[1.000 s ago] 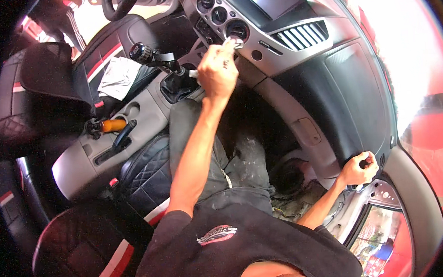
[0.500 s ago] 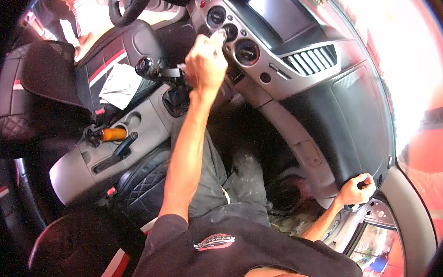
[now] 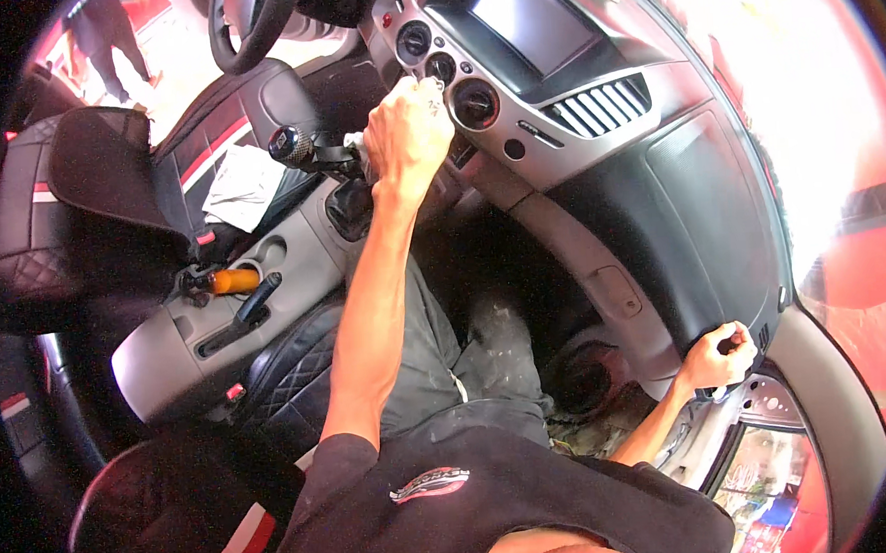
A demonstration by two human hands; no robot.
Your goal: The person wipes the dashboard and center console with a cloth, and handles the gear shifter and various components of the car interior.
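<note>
My left hand (image 3: 411, 138) is closed in front of the dashboard's centre panel (image 3: 515, 117), its fingertips at the round control knobs (image 3: 440, 69). A whitish cloth (image 3: 358, 149) shows beside the palm; most of it is hidden by the hand. Just left of this hand stands the gear lever (image 3: 289, 144) with its dark knob. At the dashboard's far right end, near the door side, rests my right hand (image 3: 720, 355). Its fingers are curled, with a dark gap inside the curl and nothing visible in them.
A folded white cloth (image 3: 243, 187) lies on the black seat (image 3: 243, 102). In the grey console (image 3: 152, 367) sit an orange bottle (image 3: 233, 280) and the handbrake lever (image 3: 256, 298). A steering wheel (image 3: 236, 47) is at upper left. Beyond it, another person (image 3: 105, 44) stands outside.
The whole view has shifted slightly. My left hand's fingertips have slid a little along the knobs, still closed. My right hand stays at the dashboard's end, with its fingers curled.
</note>
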